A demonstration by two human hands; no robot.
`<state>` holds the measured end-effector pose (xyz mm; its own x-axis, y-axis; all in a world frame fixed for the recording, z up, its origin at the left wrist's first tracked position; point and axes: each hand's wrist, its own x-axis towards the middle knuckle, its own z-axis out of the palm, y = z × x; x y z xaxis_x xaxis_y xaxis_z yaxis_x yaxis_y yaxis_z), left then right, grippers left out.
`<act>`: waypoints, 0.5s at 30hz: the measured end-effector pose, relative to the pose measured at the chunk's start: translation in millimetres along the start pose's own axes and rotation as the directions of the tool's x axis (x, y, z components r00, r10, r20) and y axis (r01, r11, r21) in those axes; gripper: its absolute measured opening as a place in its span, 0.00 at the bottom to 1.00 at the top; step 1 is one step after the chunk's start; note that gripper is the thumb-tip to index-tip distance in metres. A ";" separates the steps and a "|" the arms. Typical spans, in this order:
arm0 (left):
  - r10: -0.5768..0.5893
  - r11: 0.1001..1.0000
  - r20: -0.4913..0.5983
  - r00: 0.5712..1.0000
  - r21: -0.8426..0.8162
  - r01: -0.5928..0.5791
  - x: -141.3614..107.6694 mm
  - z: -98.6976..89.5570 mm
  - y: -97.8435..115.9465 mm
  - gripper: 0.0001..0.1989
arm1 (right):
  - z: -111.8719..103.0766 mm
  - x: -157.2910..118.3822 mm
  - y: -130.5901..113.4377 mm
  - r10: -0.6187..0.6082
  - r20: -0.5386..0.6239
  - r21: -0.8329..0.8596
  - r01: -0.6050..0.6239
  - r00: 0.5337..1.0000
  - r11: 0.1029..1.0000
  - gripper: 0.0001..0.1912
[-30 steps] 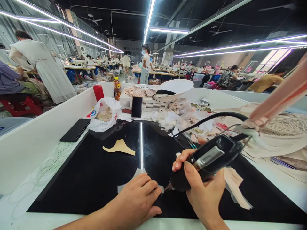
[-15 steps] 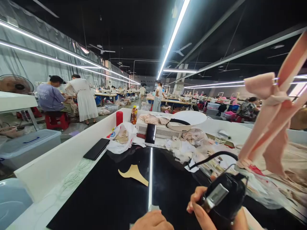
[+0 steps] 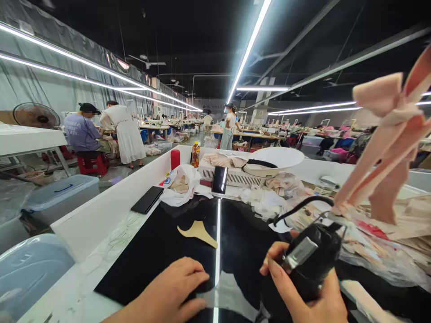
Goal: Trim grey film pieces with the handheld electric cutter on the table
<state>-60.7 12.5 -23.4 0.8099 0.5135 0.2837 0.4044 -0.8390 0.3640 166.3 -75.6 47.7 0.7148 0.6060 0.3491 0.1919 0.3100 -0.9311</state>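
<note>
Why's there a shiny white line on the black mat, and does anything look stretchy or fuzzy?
In the head view, the line on the black mat is probably glare from the ceiling light; in the head view too, the pale-blue plastic at the lower left seems stretched by the lens, and the far workbenches look soft.

My right hand (image 3: 305,312) covered part of the black tool (image 3: 321,251), and its tip was out of my sight. The bottom edge cut off both my wrist on that side and the forearm behind my left hand (image 3: 175,287). I couldn't tell whether my left fingertips touched the translucent piece (image 3: 232,291), its near outline unclear. The pink strips (image 3: 375,166) ran past the right edge, and print on the bottle (image 3: 195,154) was too small to read.
</note>
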 end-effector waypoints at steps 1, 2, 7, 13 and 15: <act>-0.073 0.997 0.036 0.997 -0.032 0.074 -5.8 -7.0 1.9 0.21 | 1.5 -0.2 1.1 0.002 0.027 0.011 -0.002 1.000 1.000 0.31; -0.119 0.991 0.057 0.991 -0.055 0.122 -10.6 -11.5 2.7 0.21 | 3.5 -0.4 3.1 -0.002 0.060 0.031 0.000 0.998 1.000 0.31; -0.167 0.976 0.072 0.983 -0.129 0.176 -20.5 -8.5 -0.2 0.22 | 18.9 -4.0 15.9 -0.051 0.194 0.180 0.016 0.980 0.984 0.30; -0.133 0.972 0.031 0.991 -0.189 0.136 -14.0 3.5 2.3 0.19 | 36.1 -10.5 19.5 -0.084 0.257 0.290 0.006 0.963 0.957 0.28; -0.130 0.972 0.010 0.991 -0.196 0.130 -12.7 6.3 2.6 0.16 | 40.3 -12.2 19.9 -0.092 0.276 0.319 -0.001 0.957 0.948 0.27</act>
<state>-67.3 2.6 -31.7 0.7546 0.6166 0.2247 0.4150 -0.7136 0.5644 134.3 -47.2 29.1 0.4811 0.7531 0.4487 -0.0332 0.5271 -0.8491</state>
